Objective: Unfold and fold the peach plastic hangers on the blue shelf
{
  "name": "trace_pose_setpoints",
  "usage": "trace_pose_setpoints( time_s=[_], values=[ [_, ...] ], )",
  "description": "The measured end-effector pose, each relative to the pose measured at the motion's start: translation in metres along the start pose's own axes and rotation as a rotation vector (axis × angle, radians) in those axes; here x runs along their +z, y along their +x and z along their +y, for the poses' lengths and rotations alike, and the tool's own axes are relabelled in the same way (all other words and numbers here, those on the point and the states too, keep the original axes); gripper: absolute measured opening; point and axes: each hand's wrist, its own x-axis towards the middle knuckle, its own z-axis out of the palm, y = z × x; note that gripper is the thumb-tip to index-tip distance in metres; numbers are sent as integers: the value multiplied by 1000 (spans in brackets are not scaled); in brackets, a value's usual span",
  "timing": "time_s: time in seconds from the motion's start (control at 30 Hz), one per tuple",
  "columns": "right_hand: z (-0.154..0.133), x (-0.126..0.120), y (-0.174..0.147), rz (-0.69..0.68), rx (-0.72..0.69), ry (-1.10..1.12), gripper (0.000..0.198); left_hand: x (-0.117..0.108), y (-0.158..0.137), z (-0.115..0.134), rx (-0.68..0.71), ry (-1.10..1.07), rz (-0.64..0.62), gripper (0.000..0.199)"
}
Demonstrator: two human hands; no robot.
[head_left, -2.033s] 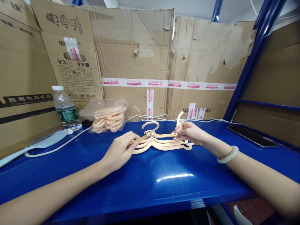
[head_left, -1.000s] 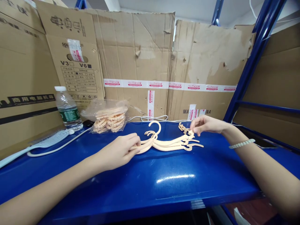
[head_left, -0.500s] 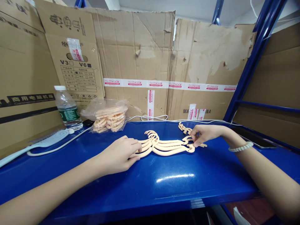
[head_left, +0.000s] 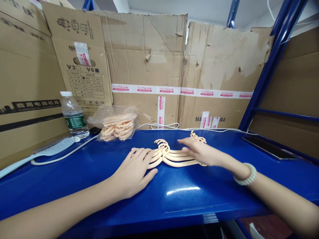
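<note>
Several cream-coloured clothes hangers (head_left: 178, 163) lie overlapped on the blue tabletop, their hooks bunched at the middle and pointing away from me. Across their left ends rests my left hand (head_left: 136, 172), fingers laid flat and thumb spread to the side. My right hand (head_left: 200, 151) is over their right ends, fingers stretched out to the left; it hides part of them, and I cannot tell if it touches them. Just behind that hand, more cream hooks (head_left: 196, 135) show.
A clear bag of cream pieces (head_left: 118, 124), a water bottle (head_left: 74, 116) and a pale blue hairbrush (head_left: 53, 148) are at the left. A dark flat device (head_left: 269, 147) lies at the right. A white cable (head_left: 211, 130) runs along the cardboard (head_left: 147, 66) behind.
My right hand has moved left from the hangers' right ends, and its bent fingers have straightened. My left hand has spread flatter over the left ends.
</note>
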Motion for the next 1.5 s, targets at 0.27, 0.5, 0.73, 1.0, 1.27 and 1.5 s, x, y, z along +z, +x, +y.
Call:
trace_pose_setpoints(
  time_s=[0.27,0.5,0.73,1.0,1.27,1.5],
  values=[
    [-16,29,-8,-256,15,-84,73,10,11,-13,-75,-52,-182,58],
    [7,28,3,-275,71,-151,71,18,37,-15,-55,18,-181,56],
    [24,7,19,-86,79,-203,59,25,50,-15,-70,68,-152,56],
    [77,-41,63,-117,612,-548,50,24,45,-15,-54,-6,-96,55],
    [80,-9,79,-187,444,-585,22,24,43,-14,-32,-24,-45,51],
    [95,0,83,-177,244,-573,22,24,43,-15,-35,-35,-37,51]
  ],
)
